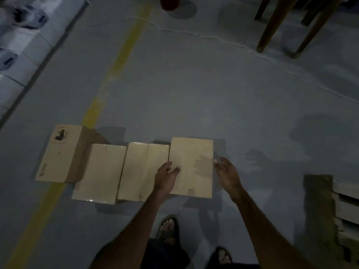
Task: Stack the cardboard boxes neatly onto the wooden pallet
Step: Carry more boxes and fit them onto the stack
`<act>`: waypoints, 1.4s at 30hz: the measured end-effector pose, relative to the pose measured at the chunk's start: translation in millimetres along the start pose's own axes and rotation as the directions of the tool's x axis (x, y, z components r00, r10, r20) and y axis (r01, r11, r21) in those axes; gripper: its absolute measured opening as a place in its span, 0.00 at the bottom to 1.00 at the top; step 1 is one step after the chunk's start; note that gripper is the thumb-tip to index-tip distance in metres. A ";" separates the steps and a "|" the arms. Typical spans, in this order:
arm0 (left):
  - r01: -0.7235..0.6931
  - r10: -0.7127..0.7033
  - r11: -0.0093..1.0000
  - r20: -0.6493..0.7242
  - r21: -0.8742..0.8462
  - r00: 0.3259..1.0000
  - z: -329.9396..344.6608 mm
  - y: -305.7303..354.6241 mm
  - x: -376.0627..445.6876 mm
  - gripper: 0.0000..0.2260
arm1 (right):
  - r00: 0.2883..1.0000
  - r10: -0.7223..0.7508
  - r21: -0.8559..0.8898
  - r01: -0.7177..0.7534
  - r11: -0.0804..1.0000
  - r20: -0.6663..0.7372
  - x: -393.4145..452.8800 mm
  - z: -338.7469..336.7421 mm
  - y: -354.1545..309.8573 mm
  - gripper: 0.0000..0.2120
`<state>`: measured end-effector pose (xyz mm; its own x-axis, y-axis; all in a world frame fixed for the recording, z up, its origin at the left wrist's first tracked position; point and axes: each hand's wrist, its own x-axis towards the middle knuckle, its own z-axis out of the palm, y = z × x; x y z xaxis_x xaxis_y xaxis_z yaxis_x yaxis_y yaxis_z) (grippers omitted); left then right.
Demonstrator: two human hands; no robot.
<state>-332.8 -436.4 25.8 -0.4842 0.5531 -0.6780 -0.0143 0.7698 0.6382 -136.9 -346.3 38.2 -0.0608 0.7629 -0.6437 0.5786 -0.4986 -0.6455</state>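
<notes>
Your left hand (167, 176) rests on left edge of rightmost cardboard box (191, 166), fingers loosely curved, no hold yet. Your right hand (226, 172) open just beside that box's right edge, not touching. Hands bracket box for two-sided lift, likely. Other boxes (101, 173) in row left of it, on floor. Wooden pallet (347, 206) well right of it.

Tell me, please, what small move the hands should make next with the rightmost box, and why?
Probably close both hands onto the rightmost box: the left hand reaches over its left edge and the right hand hovers open beside its right edge, neither gripping. The wooden pallet lies to the right.
</notes>
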 end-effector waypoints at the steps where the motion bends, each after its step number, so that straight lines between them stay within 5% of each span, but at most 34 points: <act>1: 0.001 -0.001 1.000 -0.011 0.007 1.000 9.4 -14.5 21.8 0.24 | 1.000 -0.003 -0.013 0.003 1.000 -0.005 20.8 9.8 13.4 0.31; 8: -0.063 0.065 0.998 -0.106 0.023 0.992 64.2 -93.0 138.1 0.28 | 0.998 -0.052 -0.067 0.049 0.997 -0.037 136.8 68.5 91.5 0.23; 14: -0.176 0.318 0.877 -0.268 0.447 0.909 112.6 -118.8 176.7 0.30 | 0.980 -0.130 -0.045 0.124 0.991 -0.151 198.0 106.3 116.9 0.24; 18: -0.183 0.425 0.814 -0.350 0.552 0.835 134.5 -118.5 188.4 0.30 | 0.966 -0.139 0.068 0.157 0.985 -0.216 219.9 124.0 128.6 0.31; 21: -0.163 0.405 0.859 -0.450 0.485 0.796 142.8 -113.3 197.1 0.32 | 0.951 -0.182 0.116 0.216 0.969 -0.250 226.8 131.8 138.5 0.37; 25: -0.132 0.326 0.910 -0.482 0.393 0.813 138.6 -104.4 201.2 0.35 | 0.957 -0.191 0.131 0.223 0.966 -0.218 218.6 131.3 151.0 0.22; 31: -0.130 0.260 0.949 -0.479 0.288 0.838 129.2 -93.4 207.9 0.35 | 0.965 -0.164 0.170 0.200 0.965 -0.203 215.6 126.5 163.9 0.19; 42: -0.381 0.364 0.925 -0.278 -0.006 0.889 140.4 -90.0 215.9 0.12 | 0.950 -0.060 0.179 0.119 0.977 -0.306 224.9 89.3 178.8 0.21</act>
<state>-313.2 -341.5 -229.2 -0.6785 0.6837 -0.2688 0.1659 0.4991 0.8505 -119.7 -300.6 -258.7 0.1566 0.8805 -0.4474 0.4123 -0.4699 -0.7805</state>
